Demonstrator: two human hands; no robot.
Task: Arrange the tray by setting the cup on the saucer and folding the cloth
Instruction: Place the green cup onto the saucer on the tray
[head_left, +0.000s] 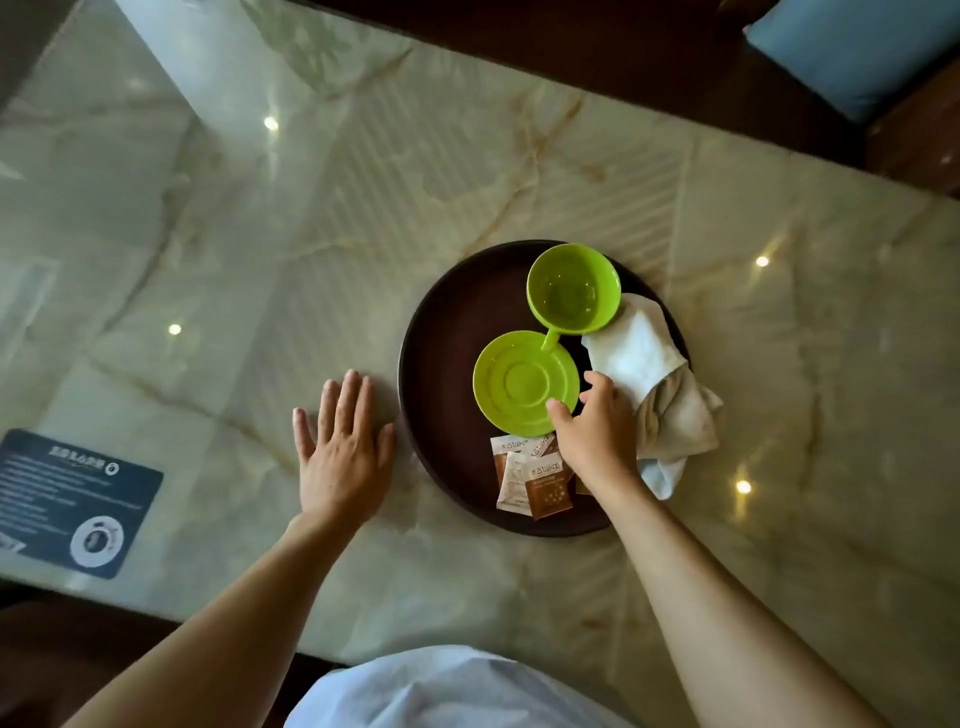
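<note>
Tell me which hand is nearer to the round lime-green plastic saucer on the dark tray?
Right. The right hand touches the near right rim of the round lime-green plastic saucer. The left hand lies flat on the marble table, left of the dark round tray.

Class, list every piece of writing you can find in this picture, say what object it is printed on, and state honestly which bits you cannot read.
"taikoo", after two characters too small to read: on the brown front sachet on the tray.
"taikoo", partly hidden: on a white sachet behind it, and on another tilted one.
Small print on the sachets: too small to read.
Dark blue card on the marble table: white heading and lines of text, too blurred to read.
</note>
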